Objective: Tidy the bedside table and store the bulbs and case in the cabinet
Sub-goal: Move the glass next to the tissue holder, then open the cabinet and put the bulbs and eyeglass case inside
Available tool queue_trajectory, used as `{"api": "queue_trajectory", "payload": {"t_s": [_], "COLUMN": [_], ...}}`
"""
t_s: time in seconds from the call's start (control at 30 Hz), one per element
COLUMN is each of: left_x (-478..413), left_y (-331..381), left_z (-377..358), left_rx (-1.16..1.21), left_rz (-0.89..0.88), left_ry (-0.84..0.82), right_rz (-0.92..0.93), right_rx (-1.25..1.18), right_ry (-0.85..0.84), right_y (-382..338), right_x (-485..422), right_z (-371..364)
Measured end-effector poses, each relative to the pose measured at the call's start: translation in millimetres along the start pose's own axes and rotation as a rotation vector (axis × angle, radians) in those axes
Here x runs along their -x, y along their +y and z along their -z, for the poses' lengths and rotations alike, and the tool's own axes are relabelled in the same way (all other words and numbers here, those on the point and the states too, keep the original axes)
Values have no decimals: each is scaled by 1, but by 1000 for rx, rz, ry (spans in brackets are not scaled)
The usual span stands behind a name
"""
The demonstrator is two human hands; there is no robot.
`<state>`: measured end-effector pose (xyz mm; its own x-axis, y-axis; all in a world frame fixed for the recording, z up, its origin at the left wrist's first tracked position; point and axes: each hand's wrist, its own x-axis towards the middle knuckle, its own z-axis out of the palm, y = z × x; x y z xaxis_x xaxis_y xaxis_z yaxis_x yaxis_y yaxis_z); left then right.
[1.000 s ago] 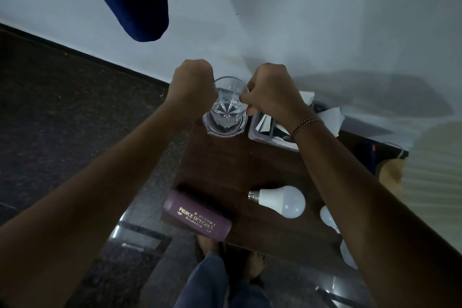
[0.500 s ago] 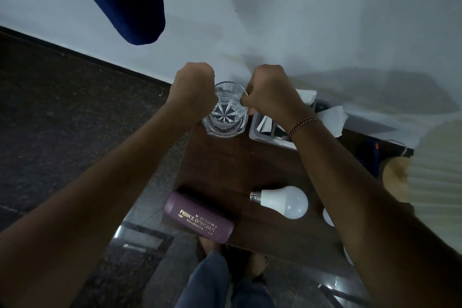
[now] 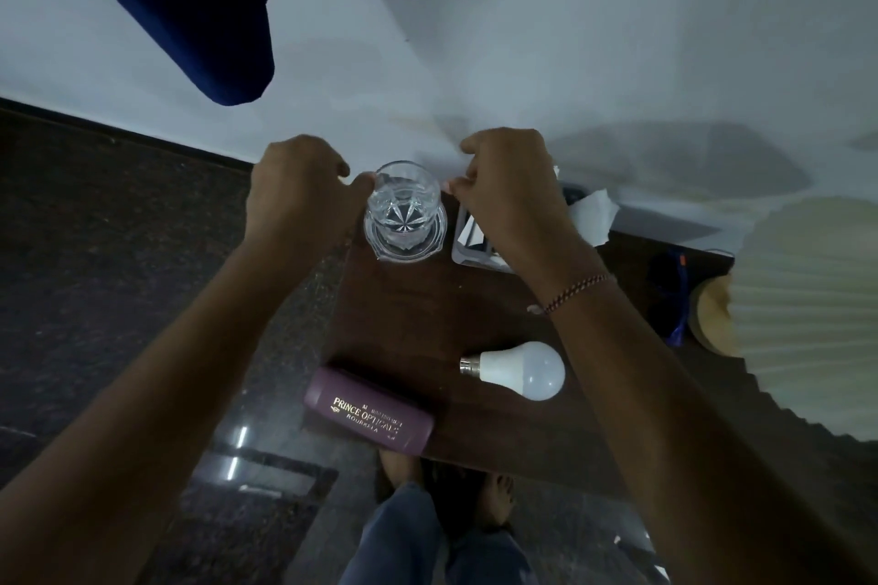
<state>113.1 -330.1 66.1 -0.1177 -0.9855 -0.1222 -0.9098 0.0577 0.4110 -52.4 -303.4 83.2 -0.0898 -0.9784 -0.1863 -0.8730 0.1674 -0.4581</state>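
Right hand [image 3: 508, 200] withdrawn, wooden table [image 3: 427, 314], white wall [image 3: 617, 38]

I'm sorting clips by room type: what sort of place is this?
Probably a bedroom: a small dark wooden bedside table by a white wall, a pleated lampshade at its right, and a spectacle case and LED bulb lying on it.

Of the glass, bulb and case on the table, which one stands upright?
The glass: it stands on its base, while the bulb and the case lie on their sides.
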Motion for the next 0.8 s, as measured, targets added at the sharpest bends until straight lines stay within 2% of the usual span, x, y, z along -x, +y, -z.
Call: {"api": "queue_trajectory", "payload": {"t_s": [0.17, 0.3, 0.5, 0.67, 0.8], "left_x": [40, 76, 140, 206, 257], "left_y": [4, 11, 37, 60, 68], "left_z": [3, -11, -45, -70, -96], "left_rx": [36, 62, 110, 195, 281], "left_rz": [94, 57, 76, 110, 150], "left_ry": [-46, -49, -111, -207, -316], "right_rz": [7, -8, -31, -86, -150], "right_rx": [-84, -241, -336, -360, -438], "right_ry": [79, 154, 232, 233, 149], "right_y": [11, 22, 46, 74, 99], "right_x": [46, 88, 150, 218, 274], "right_z": [5, -5, -19, -31, -55]}}
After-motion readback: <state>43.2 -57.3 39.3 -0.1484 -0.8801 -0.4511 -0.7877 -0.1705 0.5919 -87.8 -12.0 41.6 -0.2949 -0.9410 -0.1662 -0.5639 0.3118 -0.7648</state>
